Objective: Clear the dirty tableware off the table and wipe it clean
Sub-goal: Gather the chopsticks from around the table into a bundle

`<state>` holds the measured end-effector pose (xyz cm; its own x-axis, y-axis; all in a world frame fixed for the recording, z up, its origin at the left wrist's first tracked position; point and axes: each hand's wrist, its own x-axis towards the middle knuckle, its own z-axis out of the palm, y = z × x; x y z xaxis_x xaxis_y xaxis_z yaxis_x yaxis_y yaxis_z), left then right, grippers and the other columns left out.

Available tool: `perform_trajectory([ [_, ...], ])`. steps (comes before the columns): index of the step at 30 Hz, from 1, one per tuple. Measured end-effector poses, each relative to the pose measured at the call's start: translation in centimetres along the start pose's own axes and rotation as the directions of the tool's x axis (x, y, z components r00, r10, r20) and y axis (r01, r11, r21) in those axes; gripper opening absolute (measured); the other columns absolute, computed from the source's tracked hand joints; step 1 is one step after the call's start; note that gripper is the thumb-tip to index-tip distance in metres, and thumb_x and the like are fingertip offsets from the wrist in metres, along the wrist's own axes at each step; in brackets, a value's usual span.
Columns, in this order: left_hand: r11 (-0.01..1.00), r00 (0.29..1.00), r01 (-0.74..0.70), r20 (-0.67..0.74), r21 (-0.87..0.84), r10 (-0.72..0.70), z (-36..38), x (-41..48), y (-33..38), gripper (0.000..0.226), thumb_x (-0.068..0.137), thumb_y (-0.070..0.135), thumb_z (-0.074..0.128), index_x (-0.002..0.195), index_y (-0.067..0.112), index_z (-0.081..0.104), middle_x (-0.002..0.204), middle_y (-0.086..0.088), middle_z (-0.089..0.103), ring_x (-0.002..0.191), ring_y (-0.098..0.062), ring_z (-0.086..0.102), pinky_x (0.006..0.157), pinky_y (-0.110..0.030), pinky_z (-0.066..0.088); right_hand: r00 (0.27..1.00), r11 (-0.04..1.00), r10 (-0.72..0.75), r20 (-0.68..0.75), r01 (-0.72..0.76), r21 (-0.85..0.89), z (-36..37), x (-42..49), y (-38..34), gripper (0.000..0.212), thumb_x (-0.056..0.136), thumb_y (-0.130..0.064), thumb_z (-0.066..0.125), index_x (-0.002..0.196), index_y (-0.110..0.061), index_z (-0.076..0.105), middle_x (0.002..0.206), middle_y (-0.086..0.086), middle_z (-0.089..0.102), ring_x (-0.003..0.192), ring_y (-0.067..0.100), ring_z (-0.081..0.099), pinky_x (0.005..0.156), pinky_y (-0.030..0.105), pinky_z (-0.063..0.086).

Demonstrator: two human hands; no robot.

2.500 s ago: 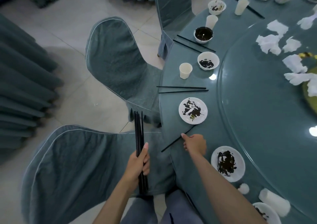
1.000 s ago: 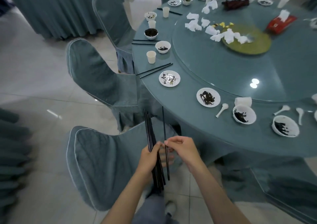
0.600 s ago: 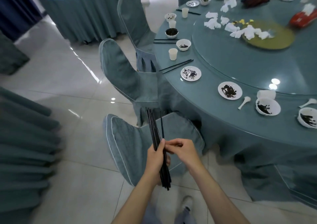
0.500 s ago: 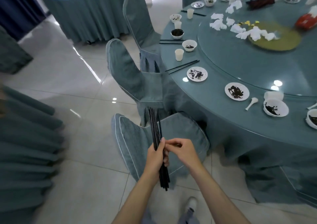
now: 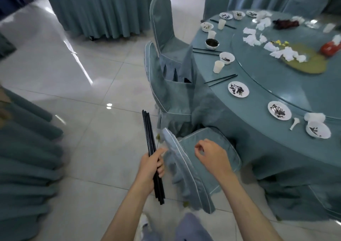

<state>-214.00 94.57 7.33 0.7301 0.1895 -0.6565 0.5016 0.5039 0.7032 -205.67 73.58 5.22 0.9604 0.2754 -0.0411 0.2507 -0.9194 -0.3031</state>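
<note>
— What does the person's left grip [image 5: 152, 167] have?
— Its fingers are wrapped round a bundle of black chopsticks [image 5: 149, 135], held nearly upright over the tiled floor [image 5: 92, 148], with the long ends pointing away from the body
— And the right grip [image 5: 212, 154]?
— It holds nothing. The fingers are loosely curled, thumb near the forefinger, and it hovers above the seat of the nearest covered chair [image 5: 186, 172]
— Where is the rest of the dirty tableware?
— On the round counter [image 5: 258, 130] to the right. Along its edge lie a loose pair of chopsticks [image 5: 221, 78], a stained plate [image 5: 238, 89], a second stained plate [image 5: 279, 110], a white spoon [image 5: 294, 123] and a smeared bowl [image 5: 318, 130]. Farther round, a white cup [image 5: 218, 66] stands just beside another bowl [image 5: 227, 57]
— And the middle?
— Crumpled white napkins [image 5: 287, 53] lie scattered on the glass turntable [image 5: 276, 82], some of them on a yellow-green platter [image 5: 310, 63]
</note>
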Motion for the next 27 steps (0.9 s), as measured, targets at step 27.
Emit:
perform_trajectory([
  [27, 0.909, 0.975, 0.047, 0.179, 0.415, -0.132, -0.1, 28.2, 24.8, 0.048, 0.098, 0.031, 0.069, 0.065, 0.019, 0.035, 0.052, 0.0, 0.023, 0.042, -0.015, 0.023, 0.041, -0.025, 0.022, 0.911, 0.906, 0.412, -0.009, -0.408, 0.112, 4.5, 28.6, -6.6, 0.02, 0.097, -0.032, 0.056, 0.082, -0.019, 0.061, 0.081, -0.004, 0.058, 0.076, 0.022, 0.059, 0.059, 0.035, 0.038],
])
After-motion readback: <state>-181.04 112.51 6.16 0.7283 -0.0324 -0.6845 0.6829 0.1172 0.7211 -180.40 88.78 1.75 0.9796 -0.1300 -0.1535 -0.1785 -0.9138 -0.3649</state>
